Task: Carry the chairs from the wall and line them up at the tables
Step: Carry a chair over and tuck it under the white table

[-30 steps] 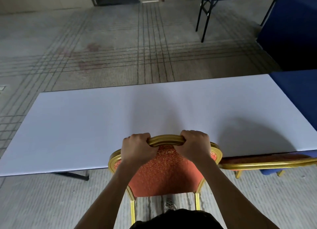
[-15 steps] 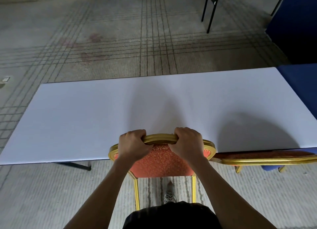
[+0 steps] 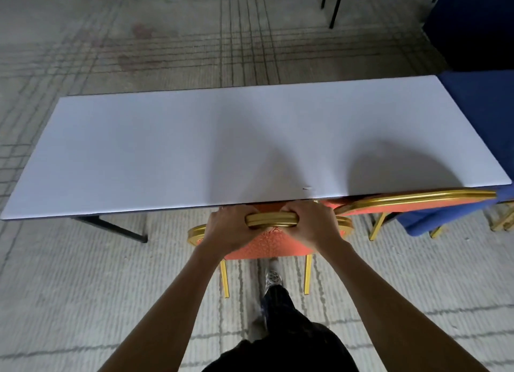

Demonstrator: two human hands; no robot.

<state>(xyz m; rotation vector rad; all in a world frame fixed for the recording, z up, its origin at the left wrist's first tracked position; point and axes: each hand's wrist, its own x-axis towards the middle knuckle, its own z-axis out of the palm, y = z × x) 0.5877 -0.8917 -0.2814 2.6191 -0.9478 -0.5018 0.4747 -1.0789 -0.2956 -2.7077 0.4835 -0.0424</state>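
A gold-framed chair point(image 3: 271, 245) with an orange patterned back stands at the near edge of the white table point(image 3: 194, 149), its seat hidden under the tabletop. My left hand point(image 3: 228, 229) grips the left part of the chair's top rail. On the right part of the same rail, my right hand point(image 3: 313, 224) has its fingers curled over the gold frame. A second chair point(image 3: 411, 202) of the same kind stands just to the right, its top rail touching the table edge.
A blue-covered table point(image 3: 481, 115) adjoins the white table on the right. Black table legs point(image 3: 333, 4) stand on the carpet far ahead. A folding leg point(image 3: 111, 227) shows under the white table at left. My foot point(image 3: 274, 277) is behind the chair.
The chair has gone forward, so its back now sits at the table edge instead of overlapping the tabletop in view. My head has tilted down and both hands keep their grip.
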